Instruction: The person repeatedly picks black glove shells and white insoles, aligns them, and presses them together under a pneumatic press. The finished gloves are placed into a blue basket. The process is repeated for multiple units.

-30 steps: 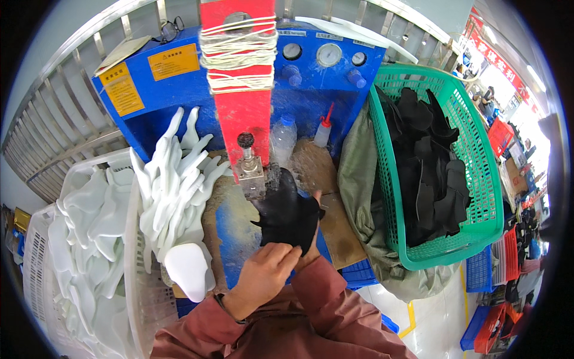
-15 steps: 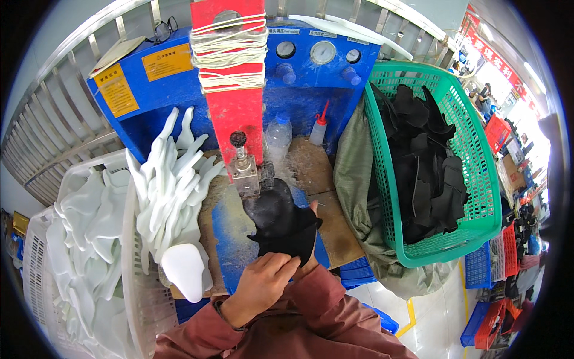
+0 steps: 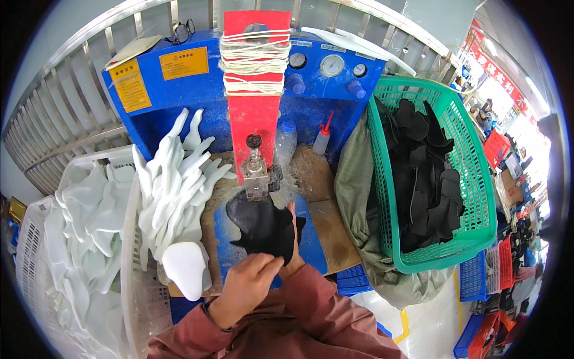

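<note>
A black curved piece of sheet material (image 3: pixel 260 224), with pointed corners, lies under the small metal head (image 3: pixel 256 184) of a red-armed machine. My left hand (image 3: pixel 244 290) is closed, its fingers pinching the piece's near edge. At the piece's right side is my right hand (image 3: pixel 293 257), one digit stretched up along the edge. Its other fingers are hidden behind the material, which it appears to grip. Beneath the piece is a blue worn patch (image 3: pixel 311 254) on the brown work surface.
White smooth foot-shaped pieces (image 3: pixel 173 197) are piled at left, with more in a white basket (image 3: pixel 128 251). A green basket (image 3: pixel 421 263) of black pieces stands at right. Behind the red arm (image 3: pixel 254 119) are a clear bottle (image 3: pixel 286 146) and a red-nozzled bottle (image 3: pixel 321 140).
The black piece has shifted left and turned under the metal head, both hands moving with it. The whole view has shifted slightly.
</note>
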{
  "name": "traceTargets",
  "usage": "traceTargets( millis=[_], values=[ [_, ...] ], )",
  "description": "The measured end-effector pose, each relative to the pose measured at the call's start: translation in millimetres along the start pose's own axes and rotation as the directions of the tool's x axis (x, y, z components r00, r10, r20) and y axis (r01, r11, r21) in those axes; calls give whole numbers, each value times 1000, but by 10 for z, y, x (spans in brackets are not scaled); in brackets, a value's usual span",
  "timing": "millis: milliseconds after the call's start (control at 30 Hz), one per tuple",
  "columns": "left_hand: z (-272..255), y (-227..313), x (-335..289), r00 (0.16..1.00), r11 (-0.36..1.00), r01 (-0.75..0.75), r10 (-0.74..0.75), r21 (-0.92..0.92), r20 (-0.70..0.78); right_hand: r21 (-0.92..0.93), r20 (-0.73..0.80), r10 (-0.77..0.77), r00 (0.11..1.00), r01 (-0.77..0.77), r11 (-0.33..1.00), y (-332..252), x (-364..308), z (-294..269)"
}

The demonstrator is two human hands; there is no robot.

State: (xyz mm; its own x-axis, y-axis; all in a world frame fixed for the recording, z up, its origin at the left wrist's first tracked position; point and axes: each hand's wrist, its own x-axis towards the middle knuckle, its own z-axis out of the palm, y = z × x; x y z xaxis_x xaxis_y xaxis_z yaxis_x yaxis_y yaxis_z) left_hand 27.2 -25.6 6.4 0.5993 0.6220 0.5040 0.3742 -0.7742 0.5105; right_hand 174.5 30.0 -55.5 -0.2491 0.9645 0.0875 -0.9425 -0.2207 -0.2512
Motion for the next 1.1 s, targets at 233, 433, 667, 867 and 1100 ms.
traceTargets(
  millis=[233, 433, 667, 867, 1100],
  values=[
    [29, -160, 192, 998, 1000, -4, 6, 30, -64, 49, -40, -64, 997, 66, 997, -82, 348, 48],
    [99, -67, 191, 1000, 1000, -26, 26, 2, -4, 47, -96, -176, 980, 181, 982, -176, 105, 55],
    [-148, 3, -91, 998, 999, -5, 2, -43, -67, -671, 7, -292, 956, 221, 708, -281, -235, 102],
    [-604, -435, -746, 945, 932, 310, -281, 187, -168, -862, 70, -442, 894, 277, 424, -266, -351, 66],
    [-686, -943, -1129, 847, 717, 527, -489, 456, -210, -908, 71, -406, 911, 228, 351, -273, -375, -77]
  ],
)
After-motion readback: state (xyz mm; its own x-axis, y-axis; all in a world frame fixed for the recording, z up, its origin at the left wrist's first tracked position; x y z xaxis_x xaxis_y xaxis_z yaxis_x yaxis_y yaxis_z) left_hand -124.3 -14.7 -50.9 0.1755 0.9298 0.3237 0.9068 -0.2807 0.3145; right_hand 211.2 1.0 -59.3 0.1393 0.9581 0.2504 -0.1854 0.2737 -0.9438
